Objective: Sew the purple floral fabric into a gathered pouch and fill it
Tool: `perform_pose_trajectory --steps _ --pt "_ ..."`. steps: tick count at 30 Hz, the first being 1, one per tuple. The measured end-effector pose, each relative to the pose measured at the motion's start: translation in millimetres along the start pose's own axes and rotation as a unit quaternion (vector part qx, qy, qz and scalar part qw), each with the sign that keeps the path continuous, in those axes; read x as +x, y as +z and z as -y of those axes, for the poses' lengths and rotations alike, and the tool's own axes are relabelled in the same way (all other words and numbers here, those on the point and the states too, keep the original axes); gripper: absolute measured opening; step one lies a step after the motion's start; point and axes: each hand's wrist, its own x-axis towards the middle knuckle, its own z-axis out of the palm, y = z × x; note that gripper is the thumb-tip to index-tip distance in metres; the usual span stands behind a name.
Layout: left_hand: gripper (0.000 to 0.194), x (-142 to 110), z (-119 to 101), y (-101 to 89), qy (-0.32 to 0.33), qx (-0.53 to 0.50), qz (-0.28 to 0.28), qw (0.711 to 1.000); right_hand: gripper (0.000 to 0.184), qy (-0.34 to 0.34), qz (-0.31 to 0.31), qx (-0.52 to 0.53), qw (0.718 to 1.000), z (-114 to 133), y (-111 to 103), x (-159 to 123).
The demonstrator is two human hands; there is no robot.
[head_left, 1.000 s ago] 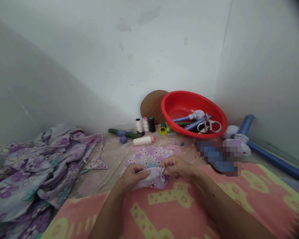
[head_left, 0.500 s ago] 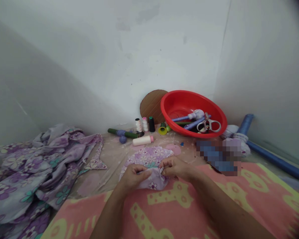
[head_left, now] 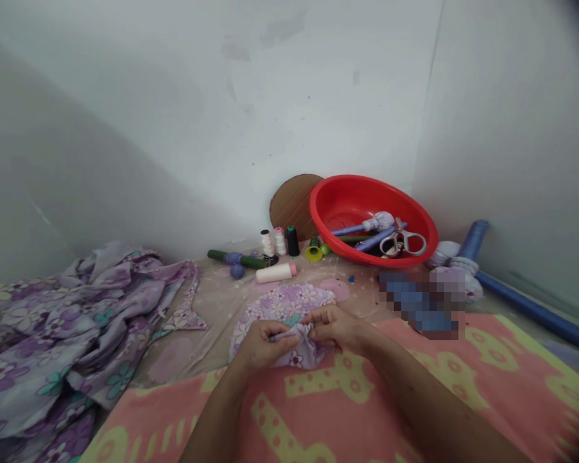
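Note:
A piece of purple floral fabric (head_left: 289,302) lies at the middle front, its near edge lifted and bunched into small gathers. My left hand (head_left: 263,347) pinches the gathered edge from the left, thumb on top. From the right, my right hand (head_left: 335,328) pinches the same edge, fingertips close to the left thumb. Whether a needle or thread sits between the right fingers cannot be made out. Just beyond the fabric lies a white thread cone (head_left: 275,273) with a pink end.
Behind stand several thread spools (head_left: 280,242) beside a green rod (head_left: 236,258). A red basin (head_left: 374,193) holds scissors (head_left: 403,241) and wrapped sticks. Crumpled floral cloth (head_left: 77,334) is heaped at left; a blue tube (head_left: 535,308) lies at right. A pink-and-yellow blanket (head_left: 313,418) covers the front.
My hands have drawn slightly closer together, and the fabric between them is bunched a little more. The view has shifted slightly.

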Motion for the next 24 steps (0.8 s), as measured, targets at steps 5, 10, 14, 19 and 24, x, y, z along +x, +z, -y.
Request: perform_pose_trajectory --steps 5,10,14,19,24 --pt "0.032 0.4 4.7 -1.4 -0.012 -0.038 0.001 0.999 0.014 0.004 0.052 0.060 0.997 2.3 -3.6 -2.3" --pt "0.031 0.5 8.2 -4.2 -0.022 -0.065 0.010 0.998 0.014 0.016 0.063 0.098 0.993 1.8 -6.6 -2.4" --pt "0.031 0.0 9.0 -5.3 -0.048 -0.070 0.011 0.996 0.014 0.025 0.072 0.116 0.990 -2.2 -9.4 -1.3" --pt "0.031 -0.7 6.7 -6.0 -0.053 -0.069 0.015 0.996 0.016 0.022 0.083 0.131 0.988 -4.4 -10.6 -0.9" --pt "0.031 -0.8 5.7 -6.6 -0.045 -0.063 0.021 0.997 0.011 0.038 0.084 0.132 0.987 -2.9 -10.0 -1.9"
